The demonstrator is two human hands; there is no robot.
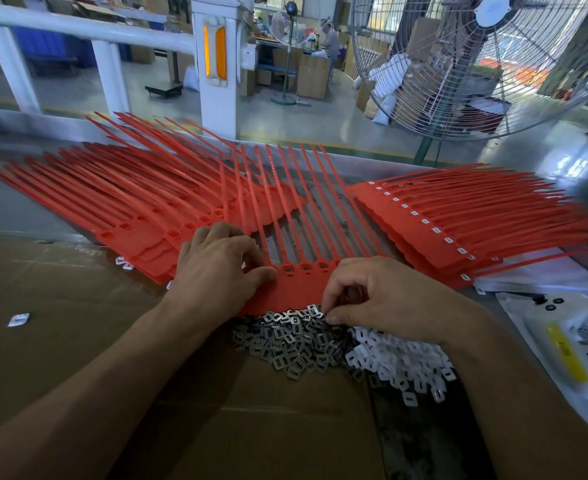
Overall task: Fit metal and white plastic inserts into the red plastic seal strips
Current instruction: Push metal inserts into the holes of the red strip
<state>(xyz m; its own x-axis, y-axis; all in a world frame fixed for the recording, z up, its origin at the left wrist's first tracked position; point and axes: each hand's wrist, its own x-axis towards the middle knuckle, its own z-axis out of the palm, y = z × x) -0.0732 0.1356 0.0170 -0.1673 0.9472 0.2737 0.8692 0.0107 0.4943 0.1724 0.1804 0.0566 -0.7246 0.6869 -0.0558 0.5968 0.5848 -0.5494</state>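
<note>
- The red plastic seal strips [306,220], a joined comb of flat tags with long thin tails, lie at the middle of the table; the tag band sits toward the near edge and the tails run away toward the far edge, so the long axis points straight out from the person.
- The open sockets [306,268] sit in a row across the band, just beyond the right hand's knuckles and just right of the left thumb. Three of them appear to carry a dark metal piece already.
- The left hand [216,268] lies on the left end of the band, thumb pressed flat on the red plastic beside the first socket; its fingers are bent over the tails, and I cannot tell whether they clasp anything.
- The right hand [386,296] is the nearer one to the parts: its grip is narrow, fingertips [330,318] curled down into the heap of small grey metal inserts [296,344], seemingly pinching one.
- That heap touches the near edge of the band, so the coming move looks short: up and away, toward the far edge.
- The pile of white plastic inserts [399,358] lies just right of the metal heap, under the right wrist.
- Stacks of unfilled red strips [119,206] fan toward the left edge; strips with white inserts fitted [458,220] fan toward the right edge.
</note>
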